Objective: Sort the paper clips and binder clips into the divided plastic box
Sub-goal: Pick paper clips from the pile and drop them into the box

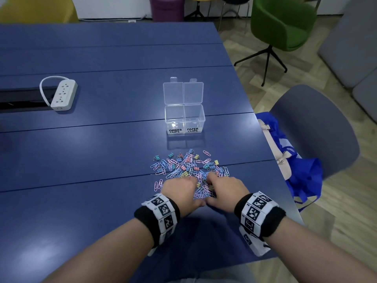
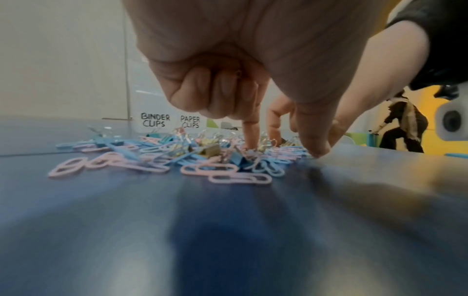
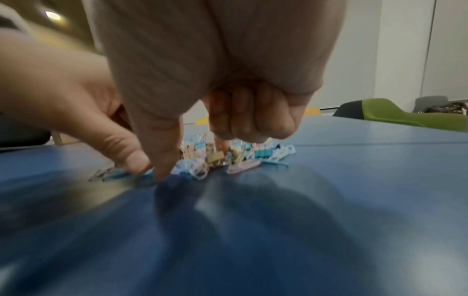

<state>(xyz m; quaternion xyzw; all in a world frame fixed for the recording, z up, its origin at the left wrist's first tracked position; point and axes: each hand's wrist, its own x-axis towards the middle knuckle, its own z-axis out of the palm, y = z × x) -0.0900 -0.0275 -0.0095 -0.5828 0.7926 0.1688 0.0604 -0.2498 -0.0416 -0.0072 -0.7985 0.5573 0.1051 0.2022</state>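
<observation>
Pastel paper clips and binder clips (image 1: 188, 169) lie heaped on the blue bench (image 1: 91, 152), just before the open divided plastic box (image 1: 184, 117). Both hands dig into the heap's near edge: the left hand (image 1: 180, 190) and right hand (image 1: 224, 190) have fingers curled, thumbs down; whether either pinches a clip I cannot tell.

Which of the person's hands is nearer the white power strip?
Left. The left hand lies on the power strip's side of the clip pile; the right hand sits farther away.
</observation>
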